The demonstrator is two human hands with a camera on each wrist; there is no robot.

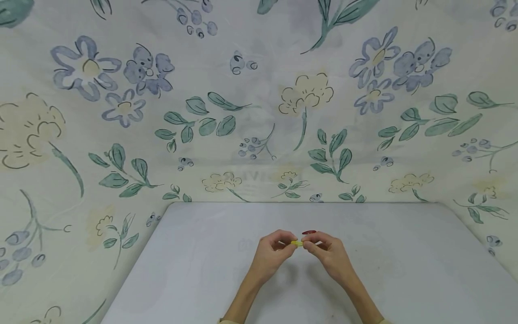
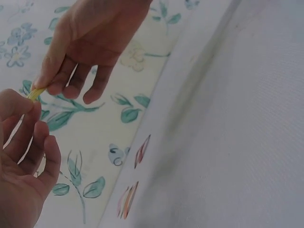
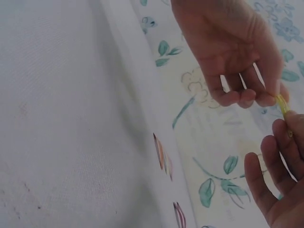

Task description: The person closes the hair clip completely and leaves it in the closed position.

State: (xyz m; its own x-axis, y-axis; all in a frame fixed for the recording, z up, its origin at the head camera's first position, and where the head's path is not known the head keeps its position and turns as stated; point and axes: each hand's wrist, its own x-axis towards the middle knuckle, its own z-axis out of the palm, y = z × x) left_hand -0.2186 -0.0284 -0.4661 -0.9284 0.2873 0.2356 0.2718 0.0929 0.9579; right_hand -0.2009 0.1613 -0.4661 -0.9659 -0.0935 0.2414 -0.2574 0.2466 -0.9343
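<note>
A small yellow hair clip [image 1: 298, 243] is held up between the two hands, above the white table [image 1: 194, 261]. My left hand [image 1: 274, 253] pinches one end of it between thumb and index finger. At the other end, the thumb and index finger of my right hand [image 1: 331, 255] grip it. In the left wrist view the yellow clip [image 2: 34, 93] is narrow and partly covered by fingertips. One tip with a small hole shows on the clip [image 3: 283, 105] in the right wrist view. The remaining fingers of both hands are loosely bent around nothing.
A dark red clip [image 1: 309, 232] shows just beyond the right fingers. Wrist views show reddish clips [image 2: 142, 151] and a group with orange and pink ones [image 2: 127, 202] near the table's far edge. Floral cloth [image 1: 251, 112] rises behind and beside the table.
</note>
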